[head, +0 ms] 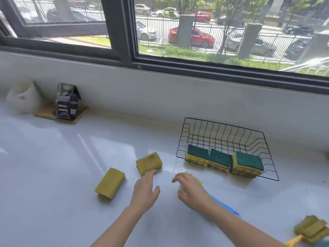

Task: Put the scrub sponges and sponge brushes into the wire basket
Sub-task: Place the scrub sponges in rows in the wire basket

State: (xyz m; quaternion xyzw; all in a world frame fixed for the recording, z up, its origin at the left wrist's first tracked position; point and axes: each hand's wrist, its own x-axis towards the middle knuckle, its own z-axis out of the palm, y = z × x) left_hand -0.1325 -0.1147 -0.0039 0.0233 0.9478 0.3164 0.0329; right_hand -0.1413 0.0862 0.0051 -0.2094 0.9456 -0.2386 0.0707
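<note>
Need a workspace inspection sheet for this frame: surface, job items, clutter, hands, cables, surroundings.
Surface: white glossy counter, glare streaks.
Job's things: wire basket holds three green-topped sponges; two yellow sponges loose on the counter; sponge brush at the lower right edge; blue-handled brush mostly hidden under the right hand.
Clutter: dark carton on a wooden tray, white container.
Grippers: left hand open, fingertips at the nearer sponge; right hand over the blue-handled brush, grip unclear.
Cables: nothing seen.
Surroundings: window, fence and parked cars outside.
</note>
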